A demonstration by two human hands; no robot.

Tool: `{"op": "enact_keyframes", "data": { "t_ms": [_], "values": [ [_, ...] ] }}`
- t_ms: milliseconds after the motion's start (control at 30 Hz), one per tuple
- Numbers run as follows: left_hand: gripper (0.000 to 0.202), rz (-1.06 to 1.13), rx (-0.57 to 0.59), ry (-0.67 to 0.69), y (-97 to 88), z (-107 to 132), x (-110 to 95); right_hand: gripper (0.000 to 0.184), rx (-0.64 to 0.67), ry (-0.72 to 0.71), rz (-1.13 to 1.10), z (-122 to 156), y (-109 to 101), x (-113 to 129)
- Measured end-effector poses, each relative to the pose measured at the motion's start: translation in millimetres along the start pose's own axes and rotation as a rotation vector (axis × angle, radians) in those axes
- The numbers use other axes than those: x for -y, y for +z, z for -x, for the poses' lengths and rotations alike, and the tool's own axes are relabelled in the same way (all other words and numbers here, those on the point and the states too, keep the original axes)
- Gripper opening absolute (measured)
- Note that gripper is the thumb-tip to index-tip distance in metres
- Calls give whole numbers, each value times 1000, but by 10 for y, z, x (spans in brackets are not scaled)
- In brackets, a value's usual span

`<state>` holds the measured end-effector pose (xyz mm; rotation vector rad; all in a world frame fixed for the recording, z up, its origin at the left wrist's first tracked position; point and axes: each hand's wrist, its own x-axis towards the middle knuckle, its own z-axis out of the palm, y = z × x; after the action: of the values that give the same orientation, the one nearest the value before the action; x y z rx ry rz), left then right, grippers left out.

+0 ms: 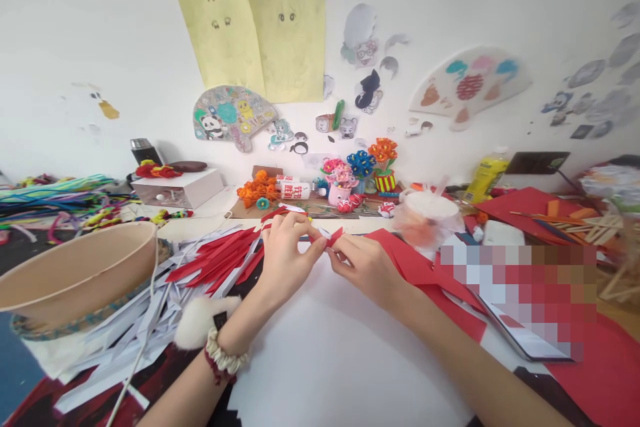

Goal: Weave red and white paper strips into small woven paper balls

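Both my hands meet over a large white sheet (pixel 345 340), pinching a small folded red and white paper strip (pixel 336 235) between them. My left hand (pixel 290 250) has thumb and forefinger pressed on its left end, with a scrunchie (pixel 226 353) round the wrist. On the right end, the fingertips of my right hand (pixel 367 263) are closed. Part of the strip is hidden behind the fingers. Left of my left hand lies a pile of red paper strips (pixel 217 257). White paper strips (pixel 135 327) spread below it.
A beige bowl (pixel 80 267) stands at left, and a white fluffy thing (pixel 193 323) beside my left wrist. Red paper sheets (pixel 405 260) and a tablet (pixel 525 320) with a blurred screen lie at right. Behind are a lidded cup (pixel 427 213), craft flowers (pixel 340 177) and a yellow bottle (pixel 485 177).
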<state>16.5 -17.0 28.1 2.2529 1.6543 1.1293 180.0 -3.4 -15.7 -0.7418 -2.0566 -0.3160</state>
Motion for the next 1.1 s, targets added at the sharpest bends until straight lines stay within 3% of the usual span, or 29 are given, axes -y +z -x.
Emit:
{"op": "enact_keyframes", "data": {
  "t_ms": [333,467,600,667,833,1100],
  "values": [
    [12,237,24,-85,-31,-98,179,21,17,13,-98,16,-5,31],
    [14,415,16,-116,-11,-103,218,23,-43,-10,-45,10,-2,46],
    [22,542,103,-178,17,-83,174,22,-66,56,73,14,16,62],
    [23,548,126,-150,35,-68,140,24,-49,76,136,25,28,69],
    [18,413,57,-18,59,-41,107,32,4,108,167,38,42,79],
    [18,428,-16,-30,70,-48,178,35,-10,118,41,45,47,93]
  ]
}}
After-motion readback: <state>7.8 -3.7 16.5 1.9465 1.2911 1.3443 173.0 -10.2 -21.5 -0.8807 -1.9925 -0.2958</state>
